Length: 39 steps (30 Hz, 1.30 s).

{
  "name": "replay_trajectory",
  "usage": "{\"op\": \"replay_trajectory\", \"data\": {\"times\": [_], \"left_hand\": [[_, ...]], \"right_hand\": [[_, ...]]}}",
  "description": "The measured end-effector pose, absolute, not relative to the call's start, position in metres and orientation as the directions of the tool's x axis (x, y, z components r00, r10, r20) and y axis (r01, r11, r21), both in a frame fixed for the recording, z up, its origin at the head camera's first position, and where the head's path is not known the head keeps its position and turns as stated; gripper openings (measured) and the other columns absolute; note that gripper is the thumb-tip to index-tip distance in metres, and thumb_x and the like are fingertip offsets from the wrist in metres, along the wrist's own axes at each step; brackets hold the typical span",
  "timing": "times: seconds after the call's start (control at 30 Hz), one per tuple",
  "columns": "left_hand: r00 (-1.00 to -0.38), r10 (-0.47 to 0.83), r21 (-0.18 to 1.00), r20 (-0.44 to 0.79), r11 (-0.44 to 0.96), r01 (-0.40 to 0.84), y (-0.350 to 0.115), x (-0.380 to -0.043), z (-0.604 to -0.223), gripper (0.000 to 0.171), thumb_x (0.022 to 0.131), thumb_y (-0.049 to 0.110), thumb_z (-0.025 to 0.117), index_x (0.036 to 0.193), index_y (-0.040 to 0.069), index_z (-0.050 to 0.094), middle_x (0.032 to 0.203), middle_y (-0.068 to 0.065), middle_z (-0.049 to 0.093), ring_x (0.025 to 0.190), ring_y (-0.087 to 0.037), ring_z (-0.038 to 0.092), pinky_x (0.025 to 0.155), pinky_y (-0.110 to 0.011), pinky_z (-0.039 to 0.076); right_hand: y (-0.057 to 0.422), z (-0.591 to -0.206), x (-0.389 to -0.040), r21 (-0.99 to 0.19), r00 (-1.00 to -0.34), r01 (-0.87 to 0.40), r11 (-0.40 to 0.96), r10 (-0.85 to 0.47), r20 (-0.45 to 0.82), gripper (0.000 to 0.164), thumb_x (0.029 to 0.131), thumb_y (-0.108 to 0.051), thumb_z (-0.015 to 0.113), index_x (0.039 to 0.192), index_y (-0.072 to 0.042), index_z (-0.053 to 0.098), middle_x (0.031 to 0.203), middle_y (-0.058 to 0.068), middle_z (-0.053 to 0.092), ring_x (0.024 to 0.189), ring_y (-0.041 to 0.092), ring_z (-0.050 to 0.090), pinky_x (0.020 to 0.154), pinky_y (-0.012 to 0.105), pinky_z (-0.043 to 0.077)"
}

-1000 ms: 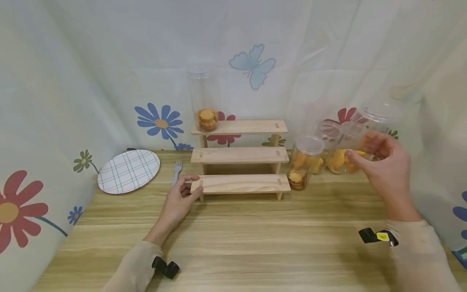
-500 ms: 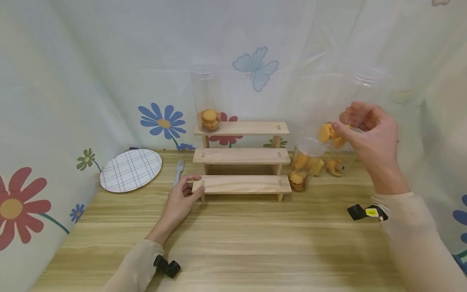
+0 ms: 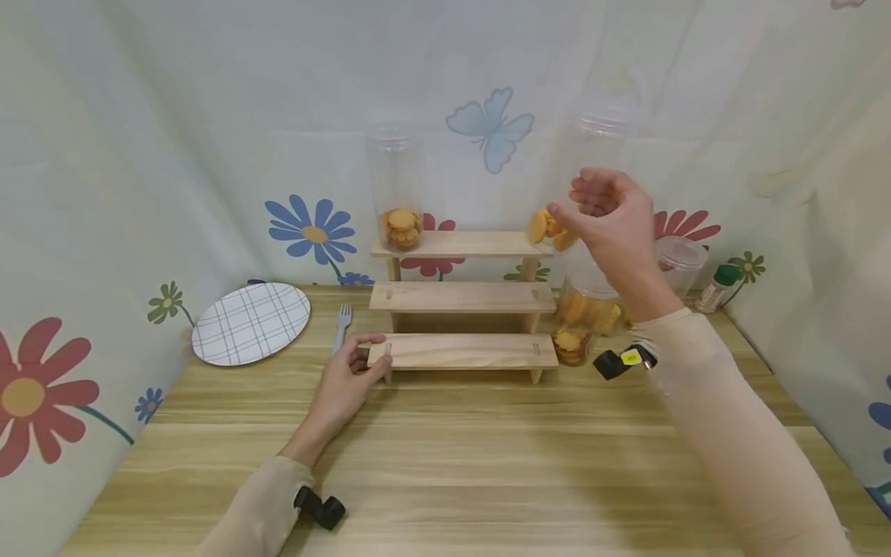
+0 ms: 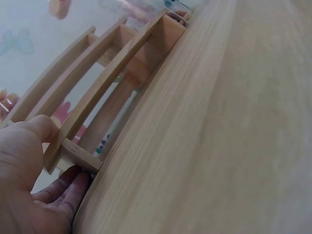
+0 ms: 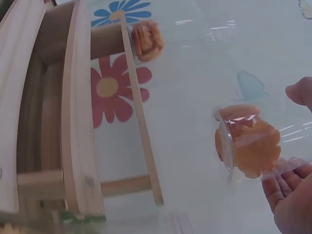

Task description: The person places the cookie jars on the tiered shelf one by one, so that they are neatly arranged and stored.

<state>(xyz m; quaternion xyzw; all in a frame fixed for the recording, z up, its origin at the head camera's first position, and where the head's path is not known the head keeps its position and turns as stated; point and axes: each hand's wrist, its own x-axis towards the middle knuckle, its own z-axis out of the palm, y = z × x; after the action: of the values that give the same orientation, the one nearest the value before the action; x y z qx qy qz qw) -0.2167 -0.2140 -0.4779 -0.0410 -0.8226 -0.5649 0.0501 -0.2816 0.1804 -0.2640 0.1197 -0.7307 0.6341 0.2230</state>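
Observation:
My right hand (image 3: 616, 224) grips a tall clear jar (image 3: 604, 128) with a few yellow cookies in its bottom. In the right wrist view the jar's cookies (image 5: 256, 146) show in the air above the top board, a gap between jar and wood. My left hand (image 3: 344, 383) holds the left end of the three-step wooden shelf (image 3: 462, 352) at its lowest board. In the left wrist view, the thumb of my left hand (image 4: 22, 165) lies over the board and the fingers beside its leg. A similar cookie jar (image 3: 401, 224) stands upright at the top board's left end.
Right of the shelf stands a shorter lidded cookie jar (image 3: 574, 333), with another clear jar (image 3: 682, 255) behind my right forearm. A green-capped bottle (image 3: 720, 288) is at the back right. A checked plate (image 3: 250, 323) and a grey fork (image 3: 342, 325) lie to the left.
My right hand has lifted the tall jar from among the right-hand jars and carried it left, toward the top board's right end. My left hand stays on the shelf.

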Motion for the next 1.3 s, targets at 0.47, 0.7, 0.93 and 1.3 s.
{"op": "replay_trajectory", "data": {"times": [0.47,0.7,0.93,1.3], "left_hand": [[-0.99,0.016,0.926,0.141,0.352,0.137,-0.213,-0.214,-0.475,0.042,0.108,0.032,0.078,0.146,0.02,0.065,0.121,-0.014,0.076,0.109,-0.027,0.074,0.088,-0.029,0.056],[-0.991,0.016,0.926,0.135,0.355,0.132,-0.213,-0.217,-0.478,0.041,0.109,0.031,0.077,0.146,0.021,0.064,0.12,-0.013,0.077,0.108,-0.026,0.074,0.088,-0.029,0.056],[-0.991,0.011,0.927,0.134,0.352,0.129,-0.214,-0.215,-0.479,0.04,0.109,0.031,0.077,0.145,0.019,0.065,0.121,-0.015,0.077,0.11,-0.028,0.074,0.09,-0.029,0.056],[-0.99,0.012,0.926,0.141,0.351,0.136,-0.215,-0.216,-0.48,0.04,0.108,0.032,0.078,0.144,0.021,0.065,0.122,-0.014,0.077,0.111,-0.026,0.074,0.09,-0.03,0.056]], "right_hand": [[0.11,-0.271,-0.323,-0.897,-0.912,-0.401,0.189,0.008,0.409,0.07,0.092,-0.027,0.095,0.147,0.0,0.06,0.143,0.019,0.065,0.132,0.032,0.063,0.113,0.031,0.052],[0.086,-0.281,-0.333,-0.911,-0.943,-0.321,0.26,0.001,0.333,0.074,0.092,-0.035,0.095,0.149,-0.007,0.059,0.144,0.012,0.065,0.13,0.023,0.063,0.116,0.031,0.051],[0.073,-0.292,-0.34,-0.907,-0.952,-0.29,0.305,0.001,0.305,0.075,0.093,-0.036,0.095,0.152,-0.008,0.057,0.145,0.008,0.066,0.134,0.024,0.063,0.116,0.031,0.051],[0.065,-0.295,-0.346,-0.888,-0.952,-0.282,0.364,0.007,0.306,0.073,0.092,-0.041,0.095,0.147,-0.009,0.059,0.14,0.008,0.066,0.128,0.023,0.063,0.114,0.032,0.052]]}}
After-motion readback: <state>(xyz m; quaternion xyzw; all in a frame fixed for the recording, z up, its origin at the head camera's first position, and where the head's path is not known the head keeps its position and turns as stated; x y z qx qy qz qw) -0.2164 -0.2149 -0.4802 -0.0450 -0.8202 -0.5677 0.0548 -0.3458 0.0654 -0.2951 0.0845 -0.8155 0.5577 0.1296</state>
